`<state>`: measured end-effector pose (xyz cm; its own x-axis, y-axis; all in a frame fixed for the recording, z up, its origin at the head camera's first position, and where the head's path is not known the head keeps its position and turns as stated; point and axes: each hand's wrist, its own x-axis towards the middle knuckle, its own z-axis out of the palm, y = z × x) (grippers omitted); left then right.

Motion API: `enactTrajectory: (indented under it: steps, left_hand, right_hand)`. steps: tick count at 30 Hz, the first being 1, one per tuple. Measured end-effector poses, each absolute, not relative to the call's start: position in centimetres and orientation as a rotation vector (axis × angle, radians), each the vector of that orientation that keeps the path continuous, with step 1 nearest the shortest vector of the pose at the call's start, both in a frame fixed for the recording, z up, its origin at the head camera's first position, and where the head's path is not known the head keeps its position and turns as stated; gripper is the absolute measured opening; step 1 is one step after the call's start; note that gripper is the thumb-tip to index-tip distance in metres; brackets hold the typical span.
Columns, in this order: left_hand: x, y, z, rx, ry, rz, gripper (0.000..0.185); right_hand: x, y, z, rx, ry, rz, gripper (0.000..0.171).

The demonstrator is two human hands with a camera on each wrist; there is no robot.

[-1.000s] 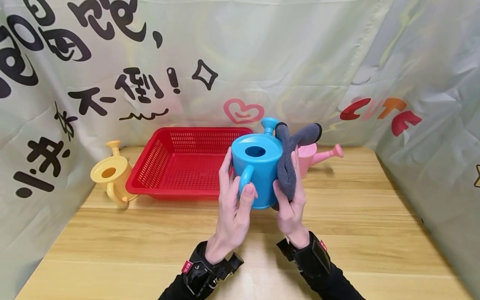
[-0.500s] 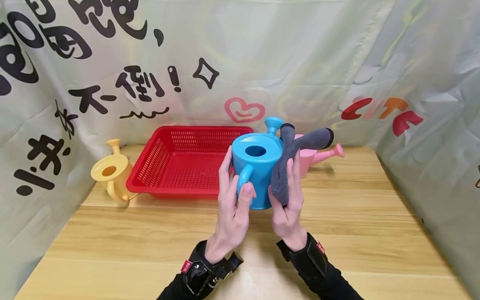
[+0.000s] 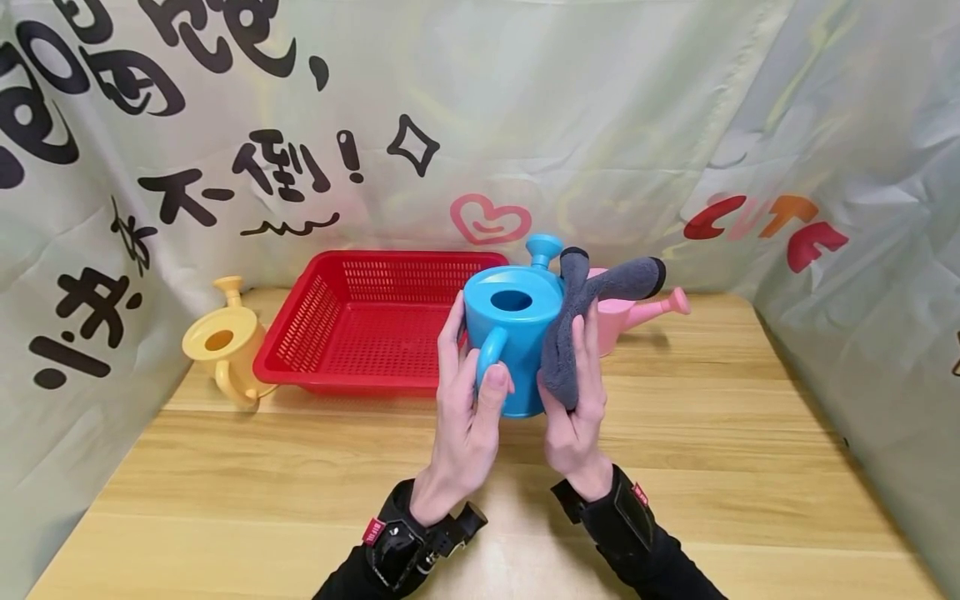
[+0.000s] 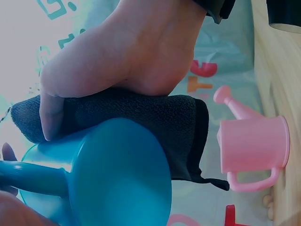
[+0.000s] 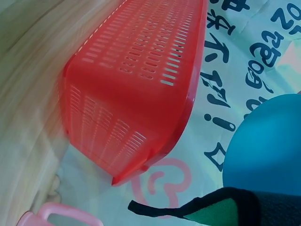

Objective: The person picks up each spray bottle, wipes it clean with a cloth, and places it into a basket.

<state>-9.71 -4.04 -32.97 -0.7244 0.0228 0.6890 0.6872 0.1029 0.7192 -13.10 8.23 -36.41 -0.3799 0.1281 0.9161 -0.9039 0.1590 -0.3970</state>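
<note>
A blue watering can is held up over the wooden table. My left hand grips it by its handle, thumb on the handle and fingers along the can's left side. Against the can's right side my right hand presses a folded grey cloth, fingers curled round the cloth. The cloth's loose ends stick up beside the can's spout. In the left wrist view the cloth lies between the right hand and the can.
An empty red slotted basket stands behind the can at the left, also filling the right wrist view. A yellow watering can sits left of it. A pink watering can stands behind the cloth. Printed sheeting encloses the table.
The right hand has slid the grey cloth a little toward me and leftward on the can's side, and the cloth's upper ends have shifted. The left hand and can have barely moved.
</note>
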Motion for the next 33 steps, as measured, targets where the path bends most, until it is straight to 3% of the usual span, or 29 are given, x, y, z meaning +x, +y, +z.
enactTrajectory:
  steps: [8,18,26,33]
  left_hand:
    - [-9.6,-4.0,-33.1,-0.676,-1.875,-1.668,0.037]
    - [-9.6,-3.8,-33.2,-0.651,-1.877,-1.681,0.023]
    - [-9.3,-3.8,-33.2,-0.619,-1.906,-1.697,0.032]
    - [-8.8,-3.8,-33.0,-0.599,-1.956,-1.591,0.023]
  right_hand:
    - [-12.9,8.4,-36.4,0.76,-1.521,1.44,0.063]
    - [-12.8,8.5,-36.6,0.703,-1.543,1.515,0.059]
    - [-12.5,8.7,-36.7,0.67,-1.603,1.608,0.061]
    - [-11.9,8.6,-37.0,0.609,-1.642,1.693,0.063]
